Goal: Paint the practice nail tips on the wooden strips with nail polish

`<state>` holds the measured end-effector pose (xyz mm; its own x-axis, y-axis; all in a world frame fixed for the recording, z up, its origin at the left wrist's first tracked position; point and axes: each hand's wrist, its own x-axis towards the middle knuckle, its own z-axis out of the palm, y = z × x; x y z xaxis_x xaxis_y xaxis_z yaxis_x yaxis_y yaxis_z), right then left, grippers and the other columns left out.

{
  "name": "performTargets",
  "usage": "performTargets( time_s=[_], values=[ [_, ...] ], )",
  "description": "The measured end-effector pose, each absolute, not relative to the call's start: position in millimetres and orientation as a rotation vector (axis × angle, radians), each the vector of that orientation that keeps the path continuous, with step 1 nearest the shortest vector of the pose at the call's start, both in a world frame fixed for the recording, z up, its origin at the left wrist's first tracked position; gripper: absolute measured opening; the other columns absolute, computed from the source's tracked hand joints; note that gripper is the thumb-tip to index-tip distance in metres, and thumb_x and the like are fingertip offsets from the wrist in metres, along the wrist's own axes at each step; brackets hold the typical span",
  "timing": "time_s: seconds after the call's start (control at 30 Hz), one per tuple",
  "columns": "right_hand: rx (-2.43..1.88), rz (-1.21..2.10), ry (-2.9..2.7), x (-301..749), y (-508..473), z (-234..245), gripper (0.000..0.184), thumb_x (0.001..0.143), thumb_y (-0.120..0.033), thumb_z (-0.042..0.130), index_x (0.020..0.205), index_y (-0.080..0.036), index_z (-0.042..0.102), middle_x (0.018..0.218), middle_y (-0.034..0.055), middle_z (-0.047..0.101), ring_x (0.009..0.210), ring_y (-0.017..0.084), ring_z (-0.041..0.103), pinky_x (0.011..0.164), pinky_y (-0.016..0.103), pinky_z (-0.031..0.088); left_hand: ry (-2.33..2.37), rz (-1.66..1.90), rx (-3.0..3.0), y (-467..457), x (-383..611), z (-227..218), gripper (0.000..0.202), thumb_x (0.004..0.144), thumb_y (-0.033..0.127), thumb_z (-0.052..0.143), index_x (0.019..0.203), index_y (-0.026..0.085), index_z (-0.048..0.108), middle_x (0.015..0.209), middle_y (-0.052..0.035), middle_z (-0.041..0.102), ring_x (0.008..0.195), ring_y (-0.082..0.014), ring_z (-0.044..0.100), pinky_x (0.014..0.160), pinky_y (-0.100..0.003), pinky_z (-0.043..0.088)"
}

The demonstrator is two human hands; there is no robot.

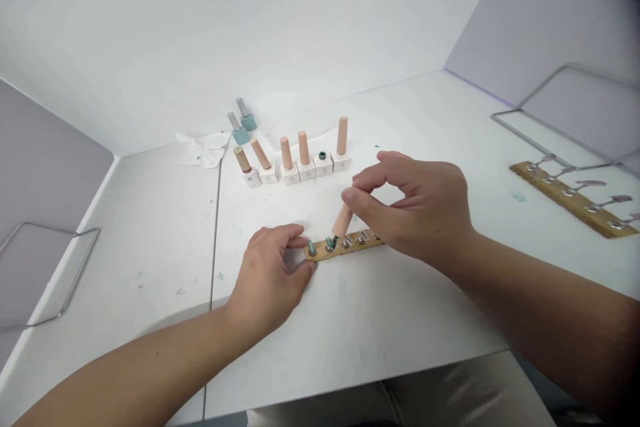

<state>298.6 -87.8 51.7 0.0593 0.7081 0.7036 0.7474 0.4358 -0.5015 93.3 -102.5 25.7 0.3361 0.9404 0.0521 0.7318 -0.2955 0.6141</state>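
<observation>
A narrow wooden strip (320, 254) with several small nail tips lies on the white table. My left hand (270, 273) pinches its left end between thumb and fingers. My right hand (415, 203) holds a peach-coloured polish brush cap (342, 220) by its top, the brush end down at a green-painted tip (330, 242) on the strip. Behind stands a row of white polish bottles (300, 170) with peach caps; one bottle (323, 161) is uncapped with a green neck.
Two teal bottles (244, 123) with grey caps stand further back beside a crumpled tissue (203, 149). A second wooden strip of nail tips (575, 197) lies at the right under a wire frame (555, 147). Another wire frame (55, 273) sits at the left edge.
</observation>
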Motion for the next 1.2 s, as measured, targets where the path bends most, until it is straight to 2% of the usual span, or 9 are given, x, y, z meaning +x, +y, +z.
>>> performTargets(
  time_s=[0.27,0.53,0.67,0.8,0.93,1.07,1.2],
  values=[
    [-1.322,-0.023,-1.618,294.7,-88.5,53.9,0.019,0.073,-0.019,0.064,0.057,-0.026,0.058,0.049,-0.0092,0.061,0.046,0.011,0.047,0.065,0.034,0.050,1.457,0.559,2.121,-102.4,93.3,26.6,0.038,0.077,0.021,0.062,0.114,0.025,0.051,0.103,-0.0030,0.069,0.105,-0.0256,0.061,0.086,-0.048,0.051],
    [-1.205,-0.073,-1.684,296.5,-88.9,51.2,0.019,0.071,-0.016,0.063,0.058,-0.025,0.054,0.048,-0.0114,0.059,0.042,0.009,0.041,0.065,0.032,0.050,1.464,0.550,2.087,-102.3,94.0,27.7,0.039,0.077,0.021,0.062,0.114,0.025,0.050,0.103,-0.0020,0.068,0.100,-0.0231,0.062,0.085,-0.046,0.051],
    [-1.159,-0.116,-1.682,297.7,-89.4,51.3,0.019,0.068,-0.016,0.064,0.056,-0.024,0.051,0.050,-0.0106,0.058,0.045,0.009,0.049,0.066,0.033,0.051,1.466,0.540,2.062,-102.7,94.6,28.3,0.039,0.077,0.021,0.062,0.114,0.024,0.050,0.104,-0.0032,0.068,0.103,-0.0246,0.061,0.083,-0.046,0.052],
    [-1.126,-0.110,-1.731,297.6,-92.5,54.0,0.020,0.071,-0.014,0.062,0.057,-0.023,0.051,0.051,-0.0101,0.059,0.050,0.010,0.057,0.072,0.033,0.052,1.492,0.559,2.040,-103.2,95.4,27.0,0.039,0.075,0.021,0.064,0.112,0.024,0.052,0.102,-0.0030,0.068,0.104,-0.0255,0.061,0.083,-0.046,0.051],
    [-1.117,-0.089,-1.756,297.9,-94.5,54.6,0.020,0.072,-0.013,0.061,0.058,-0.022,0.051,0.052,-0.0089,0.060,0.053,0.010,0.059,0.071,0.032,0.052,1.505,0.581,2.026,-102.9,95.6,24.4,0.040,0.074,0.021,0.065,0.112,0.025,0.053,0.101,-0.0018,0.069,0.105,-0.0248,0.060,0.085,-0.045,0.050],
    [-1.120,-0.048,-1.757,299.0,-94.7,53.8,0.020,0.071,-0.013,0.061,0.056,-0.022,0.050,0.053,-0.0079,0.060,0.057,0.012,0.061,0.069,0.033,0.052,1.499,0.590,2.021,-102.0,94.9,23.3,0.040,0.074,0.021,0.065,0.112,0.025,0.053,0.102,-0.0014,0.068,0.101,-0.0231,0.061,0.081,-0.042,0.051],
    [-1.142,-0.016,-1.741,298.6,-94.9,54.6,0.020,0.072,-0.014,0.061,0.057,-0.022,0.051,0.054,-0.0078,0.060,0.054,0.011,0.057,0.070,0.034,0.052,1.496,0.589,2.015,-101.7,95.1,23.8,0.040,0.074,0.022,0.065,0.111,0.025,0.053,0.101,-0.0010,0.069,0.100,-0.0230,0.061,0.082,-0.042,0.050]
  ],
)
